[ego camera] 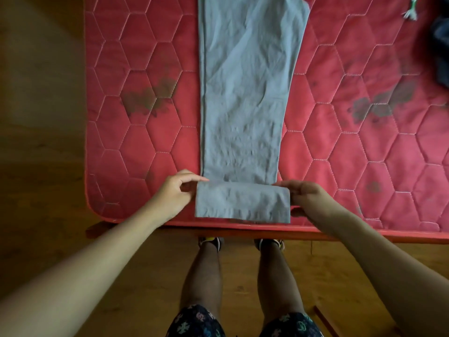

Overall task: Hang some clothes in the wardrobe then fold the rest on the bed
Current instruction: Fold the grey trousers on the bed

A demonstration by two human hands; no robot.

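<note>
Grey trousers (245, 93) lie flat and lengthwise on the red quilted mattress (136, 117), legs stacked, running from the top of the view to the near edge. The leg ends are folded over into a short flap (243, 201) at the near edge. My left hand (178, 193) pinches the flap's left corner between thumb and fingers. My right hand (303, 194) pinches the flap's right side. Both forearms reach in from below.
Dark clothing (441, 52) lies at the mattress's right edge, and a white-green tassel (410, 13) lies near the top right. Wooden floor (36, 117) runs to the left and below. My legs and shoes (211, 242) stand against the bed's near edge.
</note>
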